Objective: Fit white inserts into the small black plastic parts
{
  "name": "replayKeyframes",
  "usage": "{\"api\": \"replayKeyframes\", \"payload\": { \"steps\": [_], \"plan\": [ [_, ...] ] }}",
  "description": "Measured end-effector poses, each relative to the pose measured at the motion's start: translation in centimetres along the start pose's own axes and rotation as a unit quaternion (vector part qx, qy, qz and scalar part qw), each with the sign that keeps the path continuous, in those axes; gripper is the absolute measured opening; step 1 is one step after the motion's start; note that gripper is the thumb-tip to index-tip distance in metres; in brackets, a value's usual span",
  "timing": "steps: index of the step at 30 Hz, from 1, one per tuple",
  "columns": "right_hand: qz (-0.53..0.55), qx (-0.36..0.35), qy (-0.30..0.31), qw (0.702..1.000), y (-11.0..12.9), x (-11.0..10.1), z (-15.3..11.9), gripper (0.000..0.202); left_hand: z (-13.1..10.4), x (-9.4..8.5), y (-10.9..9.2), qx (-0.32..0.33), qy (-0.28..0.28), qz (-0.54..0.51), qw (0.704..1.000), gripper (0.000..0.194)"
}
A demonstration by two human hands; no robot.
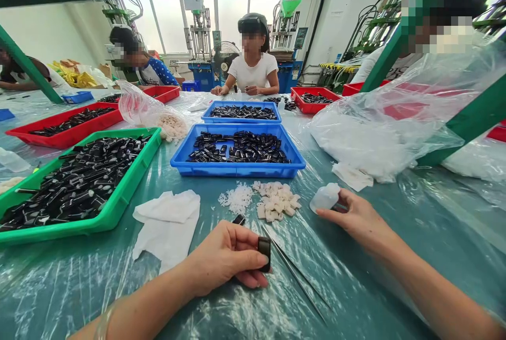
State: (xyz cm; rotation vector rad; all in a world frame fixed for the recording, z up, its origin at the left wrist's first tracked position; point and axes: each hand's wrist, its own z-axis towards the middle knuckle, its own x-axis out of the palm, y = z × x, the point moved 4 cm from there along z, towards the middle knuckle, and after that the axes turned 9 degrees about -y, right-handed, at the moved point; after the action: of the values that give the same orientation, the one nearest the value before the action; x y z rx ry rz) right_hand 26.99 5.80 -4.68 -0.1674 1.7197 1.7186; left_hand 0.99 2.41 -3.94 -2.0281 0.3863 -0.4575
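Left hand, thumb and fingers pinching a black part just beside the tweezers, and right hand, fingers closed on a white item: the part is best steadied by its edges, the item held lightly.

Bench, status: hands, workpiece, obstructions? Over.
Left hand: pinching small glossy black rectangular piece, upright. Right hand: holding pale translucent rounded object, identity unclear. Slim silver metal tweezers lying between hands, possibly in the way.
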Motion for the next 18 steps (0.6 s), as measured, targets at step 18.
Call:
{"api": "replayKeyframes", "payload": {
  "steps": [18],
  "plan": [
    [-0.149, -0.530, -0.078, 0.831, 9.2, 0.7, -8.3, 0.032, -0.3, 0.7, 0.4, -0.015, 0.085, 0.010, 0.996, 0.021]
  ]
}}
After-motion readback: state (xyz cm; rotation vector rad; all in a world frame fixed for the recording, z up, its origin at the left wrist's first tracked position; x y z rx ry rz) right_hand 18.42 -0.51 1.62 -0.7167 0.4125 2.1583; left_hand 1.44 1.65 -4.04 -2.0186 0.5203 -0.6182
